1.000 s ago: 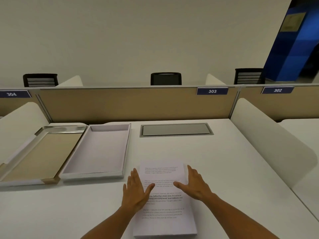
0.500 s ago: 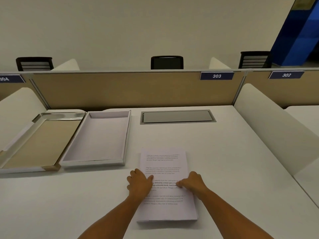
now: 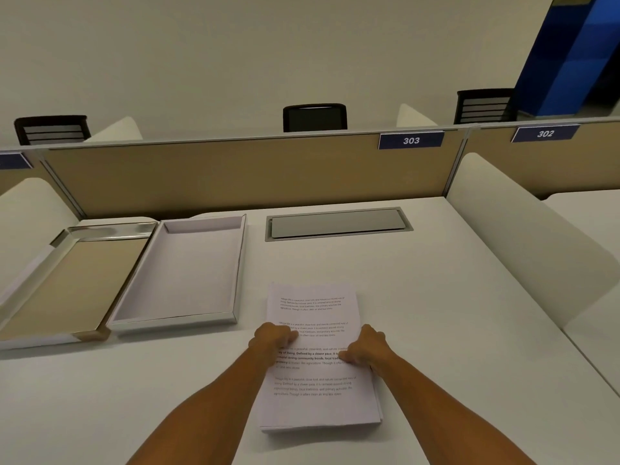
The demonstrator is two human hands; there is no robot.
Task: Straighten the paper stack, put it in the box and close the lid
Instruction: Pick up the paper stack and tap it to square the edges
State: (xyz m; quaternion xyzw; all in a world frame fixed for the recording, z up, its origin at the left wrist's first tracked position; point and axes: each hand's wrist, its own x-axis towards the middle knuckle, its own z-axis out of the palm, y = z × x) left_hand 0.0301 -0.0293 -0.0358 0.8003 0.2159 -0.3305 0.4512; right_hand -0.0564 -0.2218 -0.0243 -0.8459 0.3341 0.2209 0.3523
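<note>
on the white worktop [image 3: 436,297], both hands have curled in from flat: left hand [image 3: 273,340] and right hand [image 3: 367,347] now pinch the long edges of the paper stack [image 3: 318,404], likely squaring it. the open box [image 3: 188,320] waits just left.

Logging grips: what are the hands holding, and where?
Both hands, left hand and right hand, grip the paper stack at its long side edges.

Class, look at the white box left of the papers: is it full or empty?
Empty. The white box shows only its bare floor; the paper stack lies on the desk beside it.
</note>
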